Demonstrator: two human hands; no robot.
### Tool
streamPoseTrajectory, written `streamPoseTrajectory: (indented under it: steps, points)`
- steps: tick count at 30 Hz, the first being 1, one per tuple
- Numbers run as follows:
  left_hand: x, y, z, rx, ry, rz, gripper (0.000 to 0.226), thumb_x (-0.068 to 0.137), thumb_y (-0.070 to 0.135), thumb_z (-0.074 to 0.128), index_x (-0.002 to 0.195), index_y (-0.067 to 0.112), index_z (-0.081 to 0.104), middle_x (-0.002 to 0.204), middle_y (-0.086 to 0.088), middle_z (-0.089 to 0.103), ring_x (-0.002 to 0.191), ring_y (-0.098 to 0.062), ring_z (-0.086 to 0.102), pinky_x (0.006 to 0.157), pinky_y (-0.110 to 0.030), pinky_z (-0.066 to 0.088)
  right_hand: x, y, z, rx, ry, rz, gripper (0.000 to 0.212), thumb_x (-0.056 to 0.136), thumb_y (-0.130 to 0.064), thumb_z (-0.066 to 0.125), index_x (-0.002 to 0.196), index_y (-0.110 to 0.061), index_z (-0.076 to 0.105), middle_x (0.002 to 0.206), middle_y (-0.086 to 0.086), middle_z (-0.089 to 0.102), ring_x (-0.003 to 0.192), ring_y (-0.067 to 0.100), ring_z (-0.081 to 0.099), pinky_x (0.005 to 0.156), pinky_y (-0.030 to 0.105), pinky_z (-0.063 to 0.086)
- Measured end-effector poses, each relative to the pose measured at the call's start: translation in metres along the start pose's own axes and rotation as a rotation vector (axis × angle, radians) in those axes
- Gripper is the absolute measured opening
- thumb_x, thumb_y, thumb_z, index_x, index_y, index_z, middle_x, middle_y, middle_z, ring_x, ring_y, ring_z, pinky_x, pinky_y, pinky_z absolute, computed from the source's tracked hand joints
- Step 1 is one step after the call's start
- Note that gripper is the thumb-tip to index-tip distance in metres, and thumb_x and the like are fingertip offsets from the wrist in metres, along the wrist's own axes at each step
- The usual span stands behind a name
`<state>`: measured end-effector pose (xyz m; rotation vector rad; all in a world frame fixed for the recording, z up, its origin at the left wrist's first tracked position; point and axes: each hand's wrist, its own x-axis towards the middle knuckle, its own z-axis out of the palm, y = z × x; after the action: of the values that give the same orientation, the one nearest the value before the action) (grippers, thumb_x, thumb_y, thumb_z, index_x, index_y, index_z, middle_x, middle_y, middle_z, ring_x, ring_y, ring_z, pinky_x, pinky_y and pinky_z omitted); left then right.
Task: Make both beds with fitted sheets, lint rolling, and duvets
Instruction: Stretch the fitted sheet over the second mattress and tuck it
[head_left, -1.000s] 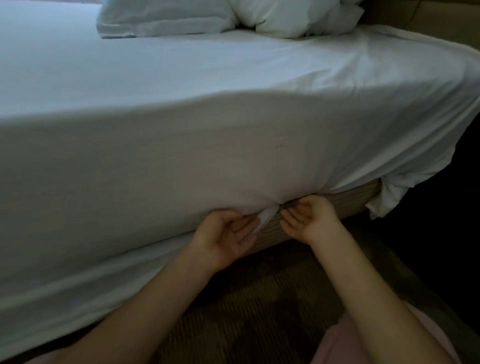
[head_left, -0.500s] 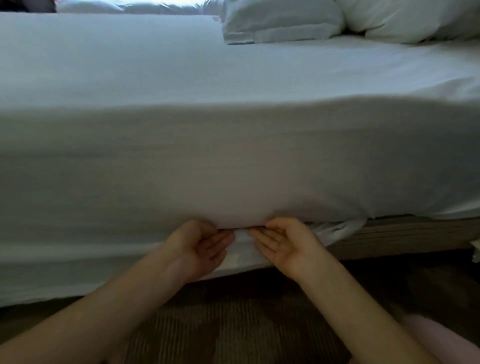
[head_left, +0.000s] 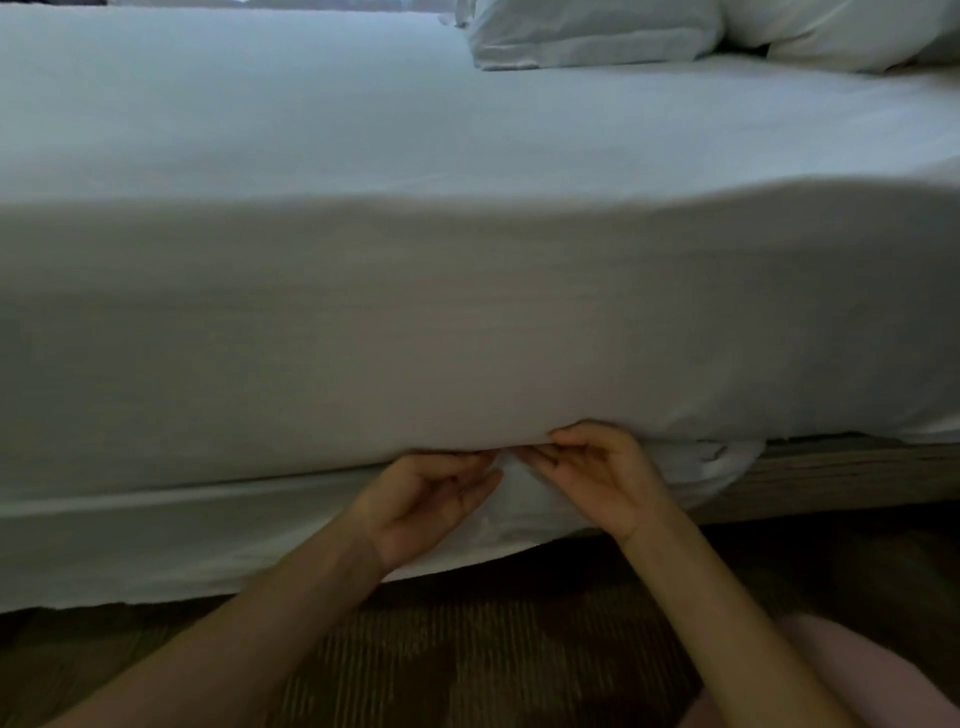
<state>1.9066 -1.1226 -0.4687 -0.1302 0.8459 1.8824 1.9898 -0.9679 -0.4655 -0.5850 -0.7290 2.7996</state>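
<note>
A white fitted sheet (head_left: 467, 322) covers the mattress top and its near side. Loose sheet fabric (head_left: 519, 514) hangs below the mattress's lower edge, bunched toward the right. My left hand (head_left: 415, 504) is palm up at that lower edge, its bent fingertips pressing the fabric into the gap under the mattress. My right hand (head_left: 597, 473) sits just beside it, palm up, fingers pointing left into the same gap and thumb against the mattress's bottom edge. The fingertips of both hands are partly hidden by the sheet.
Two white pillows (head_left: 592, 31) lie at the far right on the bed. The wooden bed base (head_left: 831, 478) shows at the right under the mattress. Dark patterned carpet (head_left: 493, 654) lies in front of the bed, with my pink-clad knee (head_left: 852, 670) at the lower right.
The view has shifted left along the bed's side. Both hands have stayed together at the mattress's lower edge and moved left along it, working more of the sheet into the gap.
</note>
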Motion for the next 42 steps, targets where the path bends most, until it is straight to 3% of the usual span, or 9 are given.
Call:
streamPoseTrajectory:
  steps: [5, 12, 16, 19, 21, 28, 33, 37, 42]
  points:
    - [0.008, 0.004, -0.001, 0.013, -0.112, 0.058, 0.081, 0.026, -0.007, 0.090, 0.102, 0.002, 0.065, 0.102, -0.009, 0.068, 0.098, -0.019, 0.066, 0.091, -0.038, 0.053, 0.009, -0.006, 0.006, -0.008, -0.052, -0.068, 0.067, 0.012, 0.010, 0.080, 0.078, 0.005, 0.071, 0.094, 0.017, 0.067, 0.095, 0.033, 0.063, 0.090, 0.050, 0.050]
    - [0.006, -0.001, 0.007, -0.014, -0.149, 0.032, 0.064, 0.027, -0.012, 0.085, 0.088, 0.007, 0.076, 0.101, -0.011, 0.071, 0.094, -0.025, 0.070, 0.092, -0.047, 0.047, 0.002, -0.018, -0.002, -0.133, 0.054, 0.163, 0.082, 0.008, 0.019, 0.079, 0.088, 0.001, 0.070, 0.110, 0.019, 0.067, 0.099, 0.035, 0.065, 0.076, 0.057, 0.051]
    - [0.008, -0.004, 0.007, -0.156, -0.025, 0.015, 0.075, 0.012, -0.020, 0.079, 0.084, 0.001, 0.072, 0.102, -0.016, 0.069, 0.091, -0.030, 0.070, 0.084, -0.050, 0.052, -0.014, -0.026, -0.007, -0.467, 0.075, 0.327, 0.034, 0.064, -0.002, 0.067, 0.098, -0.006, 0.068, 0.105, 0.012, 0.071, 0.088, 0.021, 0.071, 0.079, 0.042, 0.055]
    - [-0.003, -0.005, 0.007, -0.157, -0.005, -0.021, 0.076, 0.017, -0.016, 0.080, 0.090, 0.002, 0.070, 0.118, -0.018, 0.064, 0.107, -0.032, 0.064, 0.085, -0.052, 0.051, -0.025, -0.033, -0.014, -0.678, 0.063, 0.422, 0.022, 0.078, -0.019, 0.061, 0.091, -0.006, 0.072, 0.097, 0.011, 0.074, 0.083, 0.017, 0.072, 0.081, 0.031, 0.054]
    - [-0.014, -0.004, 0.010, -0.093, -0.008, -0.061, 0.066, 0.023, -0.008, 0.083, 0.087, 0.002, 0.072, 0.120, -0.018, 0.063, 0.108, -0.032, 0.063, 0.086, -0.049, 0.051, -0.032, -0.044, -0.018, -0.788, 0.095, 0.410, 0.020, 0.087, -0.022, 0.057, 0.086, -0.007, 0.070, 0.082, 0.008, 0.074, 0.070, 0.014, 0.072, 0.066, 0.025, 0.057]
    - [-0.029, -0.050, 0.009, 0.279, 0.253, -0.436, 0.023, 0.085, 0.011, 0.050, 0.107, 0.008, 0.057, 0.110, -0.012, 0.070, 0.098, -0.023, 0.066, 0.076, -0.032, 0.044, -0.051, -0.070, -0.048, -1.454, 0.451, 0.421, 0.027, 0.097, -0.034, 0.049, 0.104, -0.008, 0.054, 0.073, 0.012, 0.067, 0.055, 0.016, 0.062, 0.049, 0.019, 0.046]
    - [0.001, -0.072, 0.002, 0.225, 0.374, -0.365, 0.037, 0.085, 0.033, 0.064, 0.113, 0.012, 0.053, 0.111, -0.013, 0.063, 0.095, -0.023, 0.063, 0.069, -0.034, 0.044, -0.050, -0.063, -0.051, -0.975, 0.532, 0.214, 0.020, 0.097, -0.028, 0.051, 0.102, -0.008, 0.055, 0.079, 0.011, 0.066, 0.053, 0.013, 0.065, 0.044, 0.018, 0.051]
    - [0.016, -0.068, 0.006, 0.140, 0.386, -0.254, 0.007, 0.092, 0.022, 0.057, 0.092, 0.015, 0.055, 0.088, -0.005, 0.061, 0.079, -0.012, 0.059, 0.065, -0.025, 0.041, -0.050, -0.057, -0.047, -0.715, 0.586, 0.092, 0.020, 0.100, -0.017, 0.045, 0.083, -0.008, 0.053, 0.073, 0.009, 0.063, 0.063, 0.017, 0.060, 0.043, 0.019, 0.051]
    - [0.009, -0.061, 0.020, 0.017, 0.451, -0.158, 0.020, 0.097, 0.009, 0.046, 0.078, 0.003, 0.052, 0.056, -0.009, 0.062, 0.049, -0.014, 0.061, 0.053, -0.027, 0.050, -0.056, -0.059, -0.038, -0.479, 0.549, -0.006, 0.020, 0.098, -0.006, 0.045, 0.081, -0.003, 0.056, 0.064, 0.012, 0.067, 0.049, 0.016, 0.066, 0.046, 0.020, 0.054]
